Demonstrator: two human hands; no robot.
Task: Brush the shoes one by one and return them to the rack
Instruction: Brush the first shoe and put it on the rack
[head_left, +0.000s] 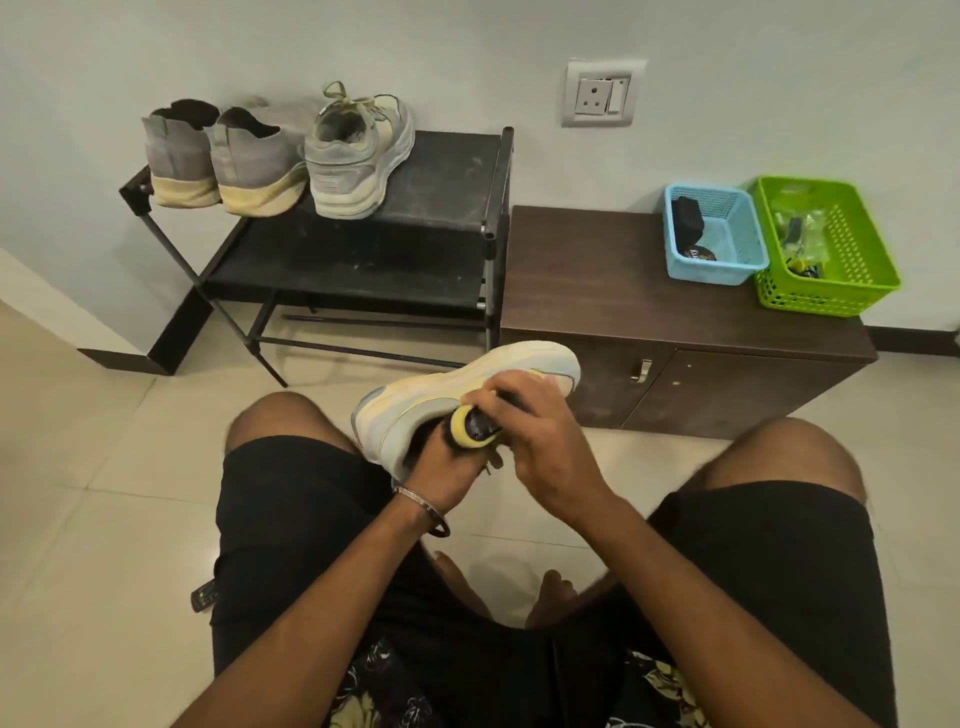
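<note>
Right hand (524, 436) grips a yellow brush (475, 426) against the pale sneaker (467, 389) held by the left hand (441, 467).

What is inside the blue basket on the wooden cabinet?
The blue basket holds a black block-shaped item against its left wall and a round dark tin with a printed lid below it. The front wall hides whatever lies along the basket's near edge.

Pale yellow-grey sneaker (467, 395), black rack (395, 208), blue basket (727, 270), green basket (857, 291), brown cabinet (623, 312).
</note>
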